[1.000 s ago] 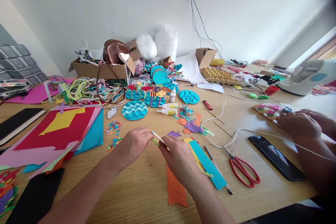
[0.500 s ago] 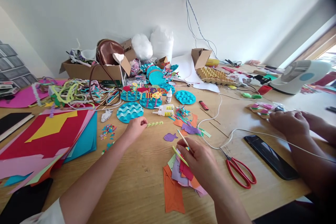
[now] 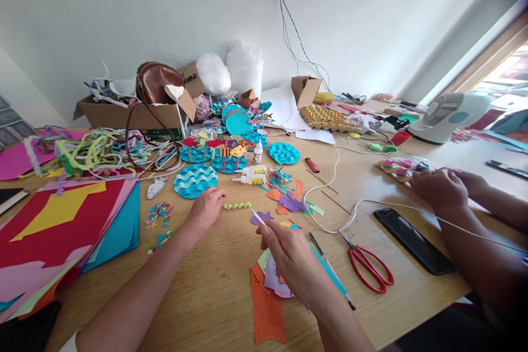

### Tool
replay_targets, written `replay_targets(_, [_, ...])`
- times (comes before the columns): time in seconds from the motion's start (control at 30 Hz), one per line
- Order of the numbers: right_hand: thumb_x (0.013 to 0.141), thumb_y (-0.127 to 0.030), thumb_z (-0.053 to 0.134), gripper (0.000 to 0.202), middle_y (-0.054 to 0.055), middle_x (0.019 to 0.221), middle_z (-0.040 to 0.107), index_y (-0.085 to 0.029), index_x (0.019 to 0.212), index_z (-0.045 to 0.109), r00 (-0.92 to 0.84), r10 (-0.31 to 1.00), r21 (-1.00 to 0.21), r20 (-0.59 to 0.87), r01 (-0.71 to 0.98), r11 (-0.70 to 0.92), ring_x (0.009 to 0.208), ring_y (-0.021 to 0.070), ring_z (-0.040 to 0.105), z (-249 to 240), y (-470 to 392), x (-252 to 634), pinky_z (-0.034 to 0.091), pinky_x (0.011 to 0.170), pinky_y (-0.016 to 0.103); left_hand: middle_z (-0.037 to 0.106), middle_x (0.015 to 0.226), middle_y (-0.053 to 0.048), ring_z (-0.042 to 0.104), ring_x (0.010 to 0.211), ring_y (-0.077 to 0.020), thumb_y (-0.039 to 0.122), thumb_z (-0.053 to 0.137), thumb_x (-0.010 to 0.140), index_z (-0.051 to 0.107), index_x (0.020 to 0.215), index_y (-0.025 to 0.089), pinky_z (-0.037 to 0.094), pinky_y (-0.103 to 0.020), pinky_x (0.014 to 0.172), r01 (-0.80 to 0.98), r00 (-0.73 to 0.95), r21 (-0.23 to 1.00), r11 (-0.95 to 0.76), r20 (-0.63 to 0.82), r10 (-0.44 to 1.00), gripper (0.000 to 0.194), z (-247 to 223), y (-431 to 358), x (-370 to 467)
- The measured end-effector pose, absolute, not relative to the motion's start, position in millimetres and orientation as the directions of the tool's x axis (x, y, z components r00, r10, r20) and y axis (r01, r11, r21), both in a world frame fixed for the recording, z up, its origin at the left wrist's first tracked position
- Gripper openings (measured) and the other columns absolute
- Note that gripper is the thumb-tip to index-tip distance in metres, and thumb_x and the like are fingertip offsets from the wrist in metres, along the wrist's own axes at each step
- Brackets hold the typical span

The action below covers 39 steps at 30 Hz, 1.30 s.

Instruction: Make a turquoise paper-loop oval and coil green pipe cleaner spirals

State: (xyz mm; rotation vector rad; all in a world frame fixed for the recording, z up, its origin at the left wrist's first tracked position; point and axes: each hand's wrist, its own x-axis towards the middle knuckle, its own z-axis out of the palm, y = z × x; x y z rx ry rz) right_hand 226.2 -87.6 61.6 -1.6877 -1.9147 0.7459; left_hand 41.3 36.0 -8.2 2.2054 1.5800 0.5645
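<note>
My left hand (image 3: pixel 207 208) hovers by a twisted yellow-green pipe cleaner (image 3: pixel 237 206) on the wooden table. Its fingers are loosely bent, with a small gap between them and the coil. In my right hand (image 3: pixel 286 245) a thin whitish stick (image 3: pixel 259 217) is pinched, its tip pointing up and left. Just behind that tip lies a purple paper fish (image 3: pixel 261 219), partly covered. Beneath the right hand are paper scraps, among them an orange piece (image 3: pixel 267 308). A blue wavy-topped disc (image 3: pixel 195 179) sits beyond my left hand.
Glue bottles (image 3: pixel 252 178) lie past the coil. Red-handled scissors (image 3: pixel 371 269), a black phone (image 3: pixel 412 239) and a white cable (image 3: pixel 396 203) are to the right. Another person's hands (image 3: pixel 441 187) rest at the far right. Coloured paper sheets (image 3: pixel 45 225) cover the left side.
The twisted pipe cleaner is lower on the table, and my left fingers have come off its end. My right hand has moved left with the stick; the yellow-green strip beside it no longer shows.
</note>
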Motion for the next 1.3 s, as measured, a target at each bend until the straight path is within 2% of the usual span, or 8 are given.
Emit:
replay_targets(0.2, [0.093,-0.036,0.026,0.038,-0.001,0.057,0.054,-0.019,0.067,0.048,-0.113,0.994,-0.581,-0.004,0.809,0.089,0.047,0.0107,0.046,65,-87,221,0.022,0.046,0.023,0.064,0.072,-0.001,0.058,0.074,-0.0153,0.004,0.048,0.072,0.062,0.07,0.019,0.044,-0.025,0.07,0.745,0.249,0.613,-0.262,0.108,0.962,0.02,-11,39,42])
replay_targets(0.4, [0.093,-0.037,0.025,0.039,0.0,0.058,0.054,-0.02,0.066,0.047,-0.058,0.998,-0.549,-0.004,0.835,0.046,0.054,0.0123,0.05,64,-93,231,0.025,0.05,0.023,0.061,0.071,-0.002,0.054,0.056,-0.0115,0.015,0.038,0.079,0.061,0.085,0.016,0.043,-0.021,0.052,0.636,0.192,0.755,-0.159,0.045,0.98,0.023,-2,33,37])
replay_targets(0.57, [0.093,-0.037,0.026,0.037,-0.003,0.055,0.049,-0.02,0.065,0.043,-0.096,0.994,-0.552,0.047,0.827,0.106,0.05,0.011,0.043,67,-95,222,0.023,0.049,0.023,0.061,0.074,0.0,0.056,0.063,-0.0114,0.029,0.043,0.08,0.062,0.093,0.017,0.046,-0.02,0.054,0.466,0.335,0.866,-0.183,0.018,0.942,0.026,41,-11,46])
replay_targets(0.67, [0.093,-0.035,0.03,0.034,-0.003,0.056,0.047,-0.02,0.065,0.042,-0.153,0.984,-0.533,0.093,0.827,0.179,0.05,0.0104,0.04,72,-96,214,0.023,0.049,0.022,0.06,0.076,0.0,0.054,0.064,-0.0105,0.03,0.051,0.077,0.062,0.095,0.018,0.044,-0.019,0.055,0.278,0.401,0.939,-0.204,0.079,0.912,0.025,62,-38,48])
replay_targets(0.77, [0.093,-0.034,0.032,0.033,-0.003,0.059,0.05,-0.02,0.065,0.043,-0.201,0.972,-0.507,0.12,0.829,0.235,0.051,0.01,0.041,76,-97,209,0.023,0.05,0.022,0.061,0.076,0.0,0.054,0.065,-0.0102,0.028,0.053,0.077,0.063,0.092,0.018,0.043,-0.019,0.057,0.245,0.383,0.941,-0.234,0.128,0.915,0.021,71,-52,43])
replay_targets(1.0, [0.092,-0.031,0.035,0.03,-0.002,0.06,0.053,-0.02,0.067,0.048,-0.222,0.965,-0.443,0.141,0.857,0.262,0.051,0.0104,0.044,82,-103,202,0.023,0.05,0.023,0.062,0.071,-0.001,0.057,0.065,-0.0126,0.028,0.05,0.08,0.065,0.084,0.018,0.045,-0.02,0.057,0.322,0.342,0.884,-0.34,0.226,0.912,0.019,75,-64,34])
replay_targets(1.17, [0.09,-0.027,0.039,0.021,-0.001,0.064,0.056,-0.02,0.074,0.051,-0.233,0.954,-0.472,0.186,0.831,0.295,0.055,0.0107,0.048,86,-105,196,0.023,0.05,0.022,0.064,0.066,0.001,0.059,0.06,-0.0116,0.027,0.048,0.082,0.065,0.082,0.02,0.047,-0.019,0.057,0.395,0.302,0.809,-0.435,0.333,0.893,0.019,78,-70,33])
replay_targets(1.3, [0.09,-0.026,0.036,0.027,-0.002,0.058,0.053,-0.02,0.067,0.048,-0.226,0.945,-0.468,0.237,0.826,0.315,0.051,0.0101,0.044,83,-105,189,0.021,0.05,0.022,0.066,0.069,0.0,0.061,0.06,-0.0113,0.024,0.046,0.083,0.065,0.085,0.019,0.049,-0.019,0.058,0.437,0.247,0.735,-0.519,0.457,0.855,0.019,73,-72,32])
